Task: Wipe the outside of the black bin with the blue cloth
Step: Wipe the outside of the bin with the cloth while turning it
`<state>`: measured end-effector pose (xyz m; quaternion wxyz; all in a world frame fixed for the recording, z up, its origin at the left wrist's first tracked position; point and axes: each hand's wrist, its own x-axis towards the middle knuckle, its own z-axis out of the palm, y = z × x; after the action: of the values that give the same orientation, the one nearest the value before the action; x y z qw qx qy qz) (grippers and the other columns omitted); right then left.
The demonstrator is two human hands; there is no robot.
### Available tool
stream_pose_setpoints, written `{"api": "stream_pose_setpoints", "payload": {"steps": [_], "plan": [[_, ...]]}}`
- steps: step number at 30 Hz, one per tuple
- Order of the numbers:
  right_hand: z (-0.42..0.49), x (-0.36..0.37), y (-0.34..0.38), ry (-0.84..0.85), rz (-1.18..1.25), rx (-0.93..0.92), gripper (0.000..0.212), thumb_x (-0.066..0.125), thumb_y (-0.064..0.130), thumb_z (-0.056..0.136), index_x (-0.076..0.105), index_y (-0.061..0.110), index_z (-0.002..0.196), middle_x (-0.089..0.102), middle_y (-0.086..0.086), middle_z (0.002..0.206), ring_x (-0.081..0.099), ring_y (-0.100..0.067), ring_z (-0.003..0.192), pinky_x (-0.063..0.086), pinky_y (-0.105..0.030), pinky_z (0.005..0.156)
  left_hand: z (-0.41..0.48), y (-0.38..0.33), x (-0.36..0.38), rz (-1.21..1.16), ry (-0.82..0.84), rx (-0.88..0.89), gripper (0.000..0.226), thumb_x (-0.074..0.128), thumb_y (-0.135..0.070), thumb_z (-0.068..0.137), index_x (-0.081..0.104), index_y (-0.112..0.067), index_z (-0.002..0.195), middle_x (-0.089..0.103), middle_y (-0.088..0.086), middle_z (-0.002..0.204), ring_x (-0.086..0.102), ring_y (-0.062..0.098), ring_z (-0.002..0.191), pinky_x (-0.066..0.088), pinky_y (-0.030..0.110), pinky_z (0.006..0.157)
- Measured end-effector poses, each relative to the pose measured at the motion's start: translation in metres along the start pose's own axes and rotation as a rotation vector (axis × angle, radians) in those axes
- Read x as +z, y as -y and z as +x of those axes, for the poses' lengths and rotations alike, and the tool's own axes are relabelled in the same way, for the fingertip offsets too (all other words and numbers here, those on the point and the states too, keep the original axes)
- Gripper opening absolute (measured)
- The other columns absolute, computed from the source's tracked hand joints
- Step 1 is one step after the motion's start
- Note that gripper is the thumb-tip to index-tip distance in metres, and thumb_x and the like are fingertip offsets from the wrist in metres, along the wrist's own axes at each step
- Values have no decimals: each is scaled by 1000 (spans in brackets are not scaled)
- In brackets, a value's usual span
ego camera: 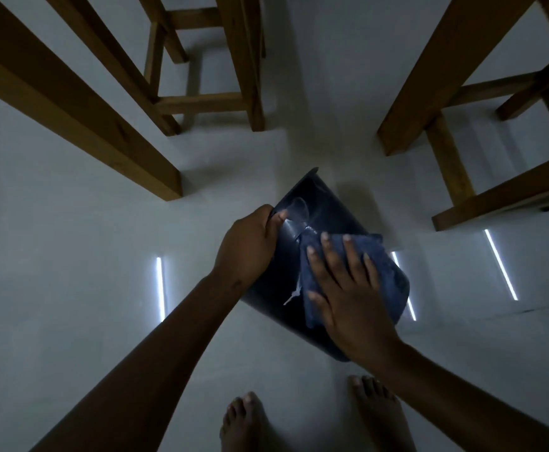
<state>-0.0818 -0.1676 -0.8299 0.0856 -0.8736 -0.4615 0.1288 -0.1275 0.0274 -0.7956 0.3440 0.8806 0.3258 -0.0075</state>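
The black bin is tipped on its side above the pale floor, its rim pointing away from me. My left hand grips the bin's left edge, thumb hooked over it. A folded blue cloth lies on the bin's upper side wall. My right hand presses flat on the cloth with fingers spread. A pale streak shows on the bin's wall just left of the cloth.
Wooden table legs stand to the left and a wooden chair frame to the right; another stool is behind. My bare feet are at the bottom. Light strips reflect on the shiny floor.
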Motion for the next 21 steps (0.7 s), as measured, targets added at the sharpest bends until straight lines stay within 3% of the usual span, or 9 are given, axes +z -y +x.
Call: {"api": "stream_pose_setpoints", "payload": {"steps": [4,6,9,12,15,17,21], "plan": [[42,-9,-8,-4,116,19,63,18,49,97,2,26,153,6,-2,162,5,-26,148,11,-46,117,1,-5,-1,-13,13,16,38,31,-44,102,53,-18,85,54,-6,62,56,7,59,40,23,56],[54,-11,-18,-8,253,118,64,11,54,96,8,23,152,14,-4,161,14,-24,147,17,-45,118,1,-5,-1,-15,19,3,39,31,-46,101,53,-17,86,55,-5,62,58,11,61,44,27,59],[28,-7,-16,-14,176,179,66,5,54,97,10,20,153,18,-6,160,18,-26,146,25,-50,115,-3,-2,-3,-28,23,-23,39,32,-46,101,51,-19,81,56,-4,61,59,15,62,46,32,62],[0,-1,3,32,56,52,62,21,46,98,6,22,153,8,-4,162,6,-29,148,19,-53,115,-7,4,-5,-28,21,-31,42,32,-48,101,52,-17,81,58,-3,62,61,18,64,49,36,66],[12,-3,10,-17,55,-8,62,28,41,97,7,25,153,10,-3,162,5,-29,148,16,-52,115,-7,-4,-5,-49,15,-30,43,33,-46,101,56,-13,87,64,1,70,64,21,69,51,36,69],[30,-8,5,-18,150,-19,58,23,41,98,9,26,152,13,-1,161,9,-25,148,15,-49,117,-5,-12,-10,-89,25,-71,38,39,-42,101,59,-10,93,66,4,82,64,22,77,49,33,71],[68,-9,-20,17,303,25,57,15,42,98,23,21,150,31,-4,156,33,-25,140,26,-44,115,-10,-6,-27,-443,158,-259,19,49,-28,98,57,-14,108,66,2,97,63,18,89,49,31,76]]}}
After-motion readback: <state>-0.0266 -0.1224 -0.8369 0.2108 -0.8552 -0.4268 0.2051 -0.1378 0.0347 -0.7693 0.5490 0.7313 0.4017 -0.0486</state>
